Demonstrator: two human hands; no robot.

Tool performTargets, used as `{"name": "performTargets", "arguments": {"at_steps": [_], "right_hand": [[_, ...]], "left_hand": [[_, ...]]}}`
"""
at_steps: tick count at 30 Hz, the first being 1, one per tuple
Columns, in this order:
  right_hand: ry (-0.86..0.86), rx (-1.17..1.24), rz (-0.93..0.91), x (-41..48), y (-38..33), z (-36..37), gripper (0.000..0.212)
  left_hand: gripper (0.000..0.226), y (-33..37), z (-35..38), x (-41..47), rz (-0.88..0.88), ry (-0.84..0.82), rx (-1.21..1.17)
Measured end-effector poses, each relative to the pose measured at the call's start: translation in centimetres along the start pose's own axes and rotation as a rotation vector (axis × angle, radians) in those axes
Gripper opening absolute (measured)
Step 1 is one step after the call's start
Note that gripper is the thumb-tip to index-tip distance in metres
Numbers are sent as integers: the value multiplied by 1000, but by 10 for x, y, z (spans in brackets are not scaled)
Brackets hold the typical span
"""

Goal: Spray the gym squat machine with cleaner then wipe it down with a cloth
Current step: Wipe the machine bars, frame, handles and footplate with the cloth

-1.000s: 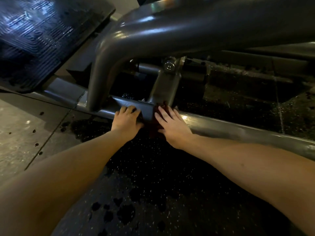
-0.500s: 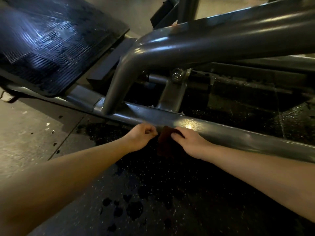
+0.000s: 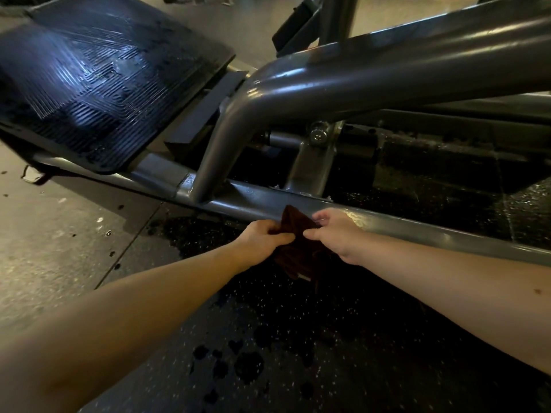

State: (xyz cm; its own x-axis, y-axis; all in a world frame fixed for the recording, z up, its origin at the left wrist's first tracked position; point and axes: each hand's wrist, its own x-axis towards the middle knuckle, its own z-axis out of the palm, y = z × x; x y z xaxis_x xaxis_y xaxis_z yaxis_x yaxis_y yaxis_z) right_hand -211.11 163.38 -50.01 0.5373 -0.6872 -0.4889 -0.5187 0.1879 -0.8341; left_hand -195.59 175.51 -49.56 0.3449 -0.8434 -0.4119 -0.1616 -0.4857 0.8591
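Underneath everything: black speckled rubber floor (image 3: 298,323), meeting a pale grey smooth floor (image 3: 59,248) at a straight seam on the left.

Over it, the grey steel tube frame of the squat machine (image 3: 387,76). One thick tube runs down from upper right, bends, and is welded onto a low grey steel rail (image 3: 417,231). The rail crosses from left to lower right, close above the floor.

Upper left: black ribbed rubber footplate (image 3: 98,84), tilted, with a sheen on the ribs (wet or merely glossy, cannot tell).

Behind the rail: upright grey metal bracket (image 3: 310,168), standing on the rail's far side.

Both bare forearms reach in from the bottom edge.
- Left hand (image 3: 262,239): fingers clenched, grasping the left side of the cloth.
- Right hand (image 3: 337,234): thumb and forefinger pinching the right side, other fingers loosely curled.

Dark reddish-brown cloth (image 3: 296,223): held between the two hands, just in front of the rail. Its top corner overlaps the rail's near edge in view (contact cannot be confirmed). The rest hangs crumpled below the hands, over the rubber floor.

Small items: dark wet blots (image 3: 247,365) on the rubber floor between the forearms; round silver bolt head (image 3: 317,135) at the bracket's top.
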Motion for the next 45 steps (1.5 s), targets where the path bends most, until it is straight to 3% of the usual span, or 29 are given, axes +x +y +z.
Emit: {"name": "performTargets", "arguments": {"at_steps": [10,13,17,21,25,29,35,39,41,45], "right_hand": [[228,-241,-251,32,-3,-9,27],[268,-534,-326,40,11,-13,38],[146,-885,-315,44,29,-14,46],[216,-924,-386,46,32,-15,44],[225,-881,-371,48,30,-18,47],[250,-896,-385,48,33,-14,48],[239,-880,-367,52,33,-11,49],[244,-910,-385,51,38,-11,51],[240,-930,-388,51,40,-11,53],[266,-911,-392,51,41,-10,53]], "left_hand": [[16,5,11,55,64,359,426],[19,2,8,68,51,484,487],[41,-10,13,74,104,629,623],[40,-18,24,75,362,508,779],[59,-26,38,76,339,309,989],[62,-29,38,80,312,256,974],[50,-42,-46,108,106,505,777],[50,-47,-59,113,19,554,654],[49,-48,-38,106,114,545,665],[49,-59,7,83,416,357,797]]}}
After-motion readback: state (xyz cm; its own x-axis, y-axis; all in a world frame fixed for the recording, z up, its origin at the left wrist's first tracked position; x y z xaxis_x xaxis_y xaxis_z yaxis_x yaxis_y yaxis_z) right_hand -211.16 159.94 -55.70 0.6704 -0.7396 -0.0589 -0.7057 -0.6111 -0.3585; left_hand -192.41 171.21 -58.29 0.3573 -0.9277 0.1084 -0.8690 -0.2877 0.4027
